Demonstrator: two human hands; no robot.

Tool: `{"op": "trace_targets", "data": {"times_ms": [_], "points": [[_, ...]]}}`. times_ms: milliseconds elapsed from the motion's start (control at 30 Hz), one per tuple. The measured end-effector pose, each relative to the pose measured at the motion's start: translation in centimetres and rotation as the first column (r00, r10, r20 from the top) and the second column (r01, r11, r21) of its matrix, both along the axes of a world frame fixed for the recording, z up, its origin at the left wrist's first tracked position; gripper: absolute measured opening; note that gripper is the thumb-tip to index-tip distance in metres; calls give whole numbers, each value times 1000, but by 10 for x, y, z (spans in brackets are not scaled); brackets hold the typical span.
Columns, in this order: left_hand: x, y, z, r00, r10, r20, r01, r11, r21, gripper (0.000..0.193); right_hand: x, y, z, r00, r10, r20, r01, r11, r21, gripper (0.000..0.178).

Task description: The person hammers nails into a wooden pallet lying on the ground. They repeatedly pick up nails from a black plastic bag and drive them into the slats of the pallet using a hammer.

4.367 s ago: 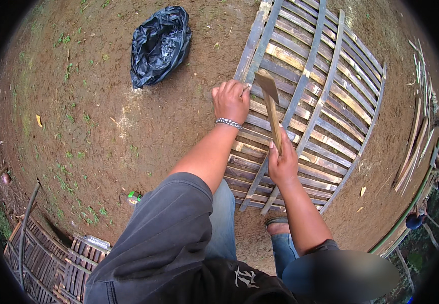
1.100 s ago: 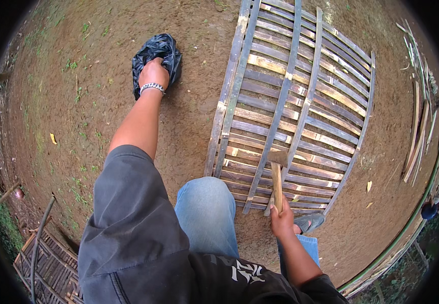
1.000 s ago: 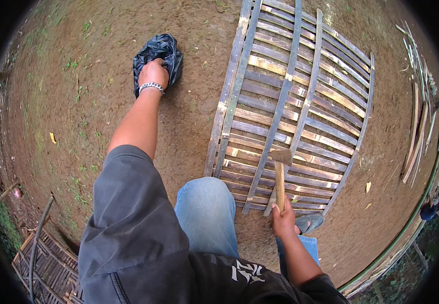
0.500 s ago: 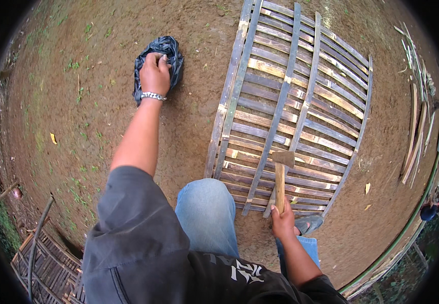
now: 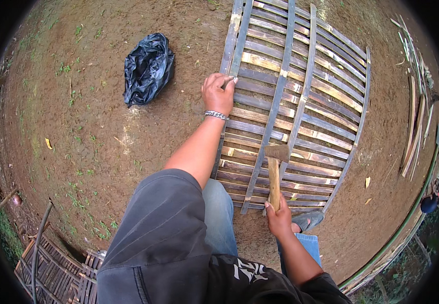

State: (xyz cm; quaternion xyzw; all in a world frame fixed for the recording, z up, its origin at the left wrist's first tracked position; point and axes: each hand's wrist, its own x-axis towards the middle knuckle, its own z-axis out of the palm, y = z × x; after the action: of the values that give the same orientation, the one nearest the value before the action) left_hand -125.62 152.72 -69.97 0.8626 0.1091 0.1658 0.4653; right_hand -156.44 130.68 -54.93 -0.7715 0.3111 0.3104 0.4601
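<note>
A lattice panel of bamboo slats [image 5: 263, 105] lies on the ground in front of me, its crosswise slats joined by several long strips. Over its left edge strip is my left hand [image 5: 217, 95], fingers and thumb pinched together; whatever is between them is too small to make out. My right hand [image 5: 280, 220] grips the wooden handle of a hammer [image 5: 274, 175] low down. The metal hammer head is above the panel's nearer part. To the left, a crumpled black plastic bag [image 5: 148, 68] sits opened on the soil, small light-coloured pieces showing inside.
Loose bamboo strips [image 5: 413, 124] lie at the far right. A woven bamboo structure [image 5: 52, 268] with a dark pole [image 5: 38, 248] stands at the lower left. My sandalled foot [image 5: 308, 221] rests beside the panel's near corner. Bare soil [image 5: 98, 152] surrounds everything.
My left hand has come out of the black bag and moved right to the panel's left edge. The hammer stays in my right hand, nearly where it was.
</note>
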Motion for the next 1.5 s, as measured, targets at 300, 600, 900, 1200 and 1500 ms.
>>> {"op": "trace_targets", "data": {"times_ms": [300,600,900,1200,1500], "points": [[-3,-2,-14,1000,23,-17,-21,990,143,9,4,10,-4,991,49,127,-46,999,-29,58],[-4,3,-11,1000,-19,1,19,997,71,8,36,26,1,991,82,105,-81,997,-17,59],[-6,-1,-6,1000,-9,1,8,988,156,8,71,37,4,985,146,90,-142,989,-46,57],[-4,-2,-7,1000,13,-9,-11,984,180,6,139,48,-21,920,294,260,-272,955,-119,55],[-4,-4,-6,1000,-4,-7,5,974,228,6,205,57,-50,657,535,532,-386,844,-371,51]]}}
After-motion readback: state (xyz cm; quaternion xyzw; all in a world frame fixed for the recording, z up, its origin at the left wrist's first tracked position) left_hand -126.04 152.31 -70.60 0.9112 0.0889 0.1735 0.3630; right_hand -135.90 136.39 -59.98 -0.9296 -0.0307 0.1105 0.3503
